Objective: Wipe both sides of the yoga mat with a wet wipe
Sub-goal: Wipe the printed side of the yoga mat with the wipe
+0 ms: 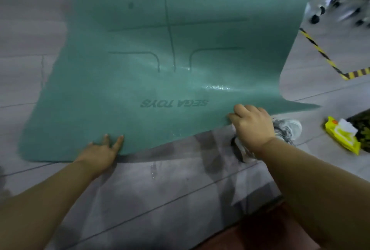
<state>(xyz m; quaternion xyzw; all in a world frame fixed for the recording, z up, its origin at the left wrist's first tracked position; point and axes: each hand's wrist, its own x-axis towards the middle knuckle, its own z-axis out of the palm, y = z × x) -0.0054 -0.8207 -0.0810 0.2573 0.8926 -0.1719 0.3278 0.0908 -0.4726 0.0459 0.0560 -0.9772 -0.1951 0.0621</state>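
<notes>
**Lifting the near edge to turn the mat**

Gripping the near edge of the green yoga mat (160, 49), the right hand (253, 127) curls its fingers over the top face with the thumb hidden beneath, and that edge stands raised off the floor (180, 189). A bit of white shows under this hand; whether it is the wet wipe or part of the shoe (288, 129) just behind the wrist cannot be told. The left hand (100, 154) lies at the same edge, off to the other hand's left, fingers straight and spread against the mat, apparently steadying the low corner so the sheet pivots instead of sliding. Beyond both hands the mat stretches away, printed side up, with wet glare just ahead of the right knuckles, which suggests this face is already wiped and the lift prepares a flip. A yellow wipes packet (340, 137) sits well to the right of the right hand, open, a sheet poking out.
</notes>
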